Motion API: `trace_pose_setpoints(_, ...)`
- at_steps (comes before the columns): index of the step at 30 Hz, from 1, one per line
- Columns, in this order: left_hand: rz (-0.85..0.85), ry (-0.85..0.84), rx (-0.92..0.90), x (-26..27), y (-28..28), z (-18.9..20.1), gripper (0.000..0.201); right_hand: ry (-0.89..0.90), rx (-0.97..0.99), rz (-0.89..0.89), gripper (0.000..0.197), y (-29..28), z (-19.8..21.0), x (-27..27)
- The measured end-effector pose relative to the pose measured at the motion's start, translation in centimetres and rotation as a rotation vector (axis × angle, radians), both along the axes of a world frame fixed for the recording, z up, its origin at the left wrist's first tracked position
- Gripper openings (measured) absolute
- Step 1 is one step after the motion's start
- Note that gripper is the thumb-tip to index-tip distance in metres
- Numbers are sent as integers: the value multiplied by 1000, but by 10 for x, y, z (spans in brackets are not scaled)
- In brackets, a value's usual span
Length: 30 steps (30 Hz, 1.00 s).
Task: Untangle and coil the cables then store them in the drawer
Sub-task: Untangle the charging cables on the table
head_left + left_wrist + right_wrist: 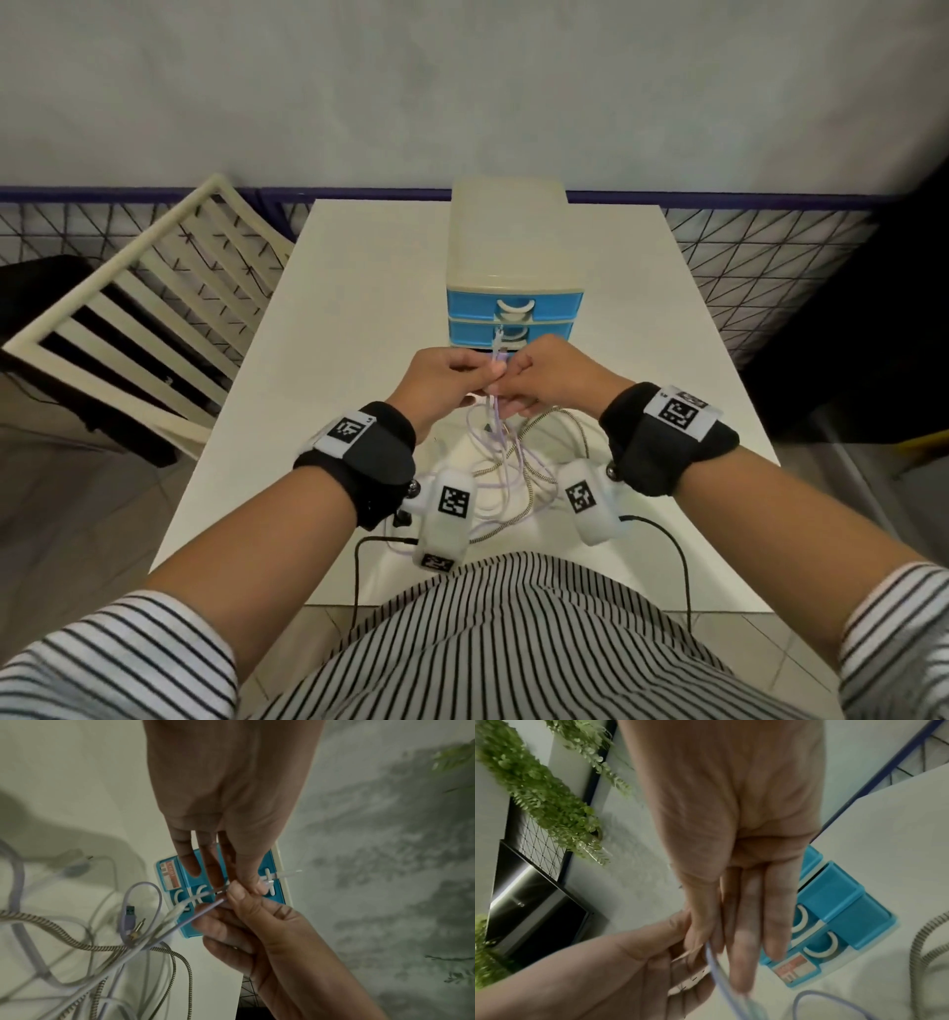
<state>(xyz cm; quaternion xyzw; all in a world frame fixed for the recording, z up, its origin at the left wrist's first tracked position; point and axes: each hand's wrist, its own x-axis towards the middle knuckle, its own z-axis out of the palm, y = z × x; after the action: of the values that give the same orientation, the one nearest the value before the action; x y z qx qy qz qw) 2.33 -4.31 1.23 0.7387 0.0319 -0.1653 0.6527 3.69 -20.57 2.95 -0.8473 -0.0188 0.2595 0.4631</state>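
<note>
Much of the pinch was hidden: in the head view the two hands met knuckle to knuckle, and which strand each finger held could not be told there. The left wrist view showed more. The left hand (441, 383) held a grip narrowed on a thin white cable (195, 898), thumb and forefinger pinching it. The right hand (539, 377) pinched the lilac cable (205, 909) just beside it. The right wrist view was blurred, and the strands there ran out of frame at the bottom.

The rest of the cables hung from the hands into a loose tangle on the tabletop (359, 288) between the wrists. A braided cable (518, 452) looped through it, and a lilac USB plug (129, 915) lay in the heap. Part of the tangle was covered by the wrist cameras.

The drawer unit (513, 288) stood directly behind the hands, near them, its blue drawers (472, 306) closed. Bare tabletop lay open to its left and right. A white chair (138, 318) stood off the left edge, and a wire grid (760, 257) ran behind the far edge.
</note>
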Motion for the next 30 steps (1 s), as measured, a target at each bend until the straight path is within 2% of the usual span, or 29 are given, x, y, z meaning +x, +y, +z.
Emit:
trace_pose_setpoints(3,73,-59,72,-1,2,-4,30,102,-218,268,24,-1,-3,9)
trace_pose_setpoints(5,106,-62,88,-2,5,-6,32,36,-428,360,24,-2,-19,18)
trace_pose_setpoints(8,114,-43,67,-6,9,-1,26,-196,-624,296,21,1,-60,27)
trace_pose_setpoints(10,102,-44,47,-8,11,5,24,-203,-727,292,22,7,-84,27)
trace_pose_setpoints(13,92,-61,14,-10,14,15,28,-156,-828,289,37,15,-104,18)
trace_pose_setpoints(16,86,-85,3,-10,16,23,28,-190,-862,248,35,16,-112,15)
trace_pose_setpoints(18,87,-94,3,-9,18,25,27,-192,-833,216,31,13,-106,19)
trace_pose_setpoints(20,78,-104,-3,-7,19,25,24,-184,-711,137,24,6,-89,23)
trace_pose_setpoints(22,65,-108,-20,-6,19,28,21,-200,-481,39,24,-6,-64,27)
trace_pose_setpoints(25,14,-84,-42,-2,17,30,27,-215,-129,-121,22,-16,-16,22)
trace_pose_setpoints(30,-124,-135,48,-2,4,37,21,-344,77,-113,12,-9,36,5)
